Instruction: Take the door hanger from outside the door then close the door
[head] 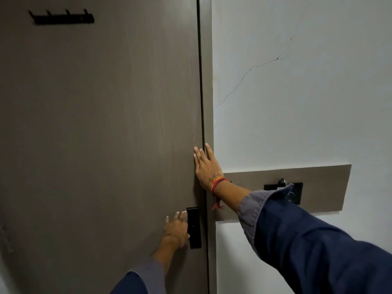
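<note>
The grey-brown door (106,124) fills the left of the view and sits in its frame (206,81), with only a thin dark seam between them. My right hand (206,166) lies flat with fingers spread across that seam, touching both door and frame. My left hand (177,229) rests open on the door just left of the black lock plate (194,227). Neither hand holds anything. No door hanger is in view.
A black hook rail (62,18) is fixed high on the door. Right of the frame is a white wall with a crack (250,71), and a brown panel (318,187) carrying a black switch plate (297,192), partly hidden by my right sleeve.
</note>
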`<action>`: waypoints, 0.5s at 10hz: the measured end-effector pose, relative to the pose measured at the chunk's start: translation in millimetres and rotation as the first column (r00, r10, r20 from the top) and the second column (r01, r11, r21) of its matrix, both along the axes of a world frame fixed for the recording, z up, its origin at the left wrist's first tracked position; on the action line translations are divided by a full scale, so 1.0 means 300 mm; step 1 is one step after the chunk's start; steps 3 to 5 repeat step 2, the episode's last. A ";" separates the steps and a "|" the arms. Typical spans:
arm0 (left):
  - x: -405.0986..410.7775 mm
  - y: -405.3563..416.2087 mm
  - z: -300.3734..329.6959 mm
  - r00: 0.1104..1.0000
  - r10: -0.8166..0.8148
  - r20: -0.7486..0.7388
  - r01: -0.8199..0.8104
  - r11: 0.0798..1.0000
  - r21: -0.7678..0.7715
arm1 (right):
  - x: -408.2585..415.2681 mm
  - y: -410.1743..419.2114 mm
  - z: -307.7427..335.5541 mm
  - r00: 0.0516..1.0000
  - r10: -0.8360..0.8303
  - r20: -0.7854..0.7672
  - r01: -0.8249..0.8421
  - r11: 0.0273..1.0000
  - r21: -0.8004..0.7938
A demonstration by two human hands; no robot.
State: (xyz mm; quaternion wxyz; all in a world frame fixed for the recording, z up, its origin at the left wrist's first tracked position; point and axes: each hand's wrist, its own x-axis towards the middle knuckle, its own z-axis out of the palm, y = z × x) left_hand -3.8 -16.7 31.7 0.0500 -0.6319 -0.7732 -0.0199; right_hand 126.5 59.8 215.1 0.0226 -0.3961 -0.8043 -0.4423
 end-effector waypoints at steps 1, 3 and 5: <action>-0.013 -0.031 0.112 0.995 -0.029 -0.094 0.038 0.995 0.090 | 0.034 -0.040 0.058 0.994 0.084 -0.065 -0.092 0.987 -0.132; -0.048 -0.029 0.354 0.982 -0.027 -0.189 0.083 0.953 0.292 | 0.113 -0.098 0.202 0.912 0.262 -0.315 -0.319 0.937 -0.145; -0.048 -0.029 0.354 0.982 -0.027 -0.189 0.083 0.953 0.292 | 0.113 -0.098 0.202 0.912 0.262 -0.315 -0.319 0.937 -0.145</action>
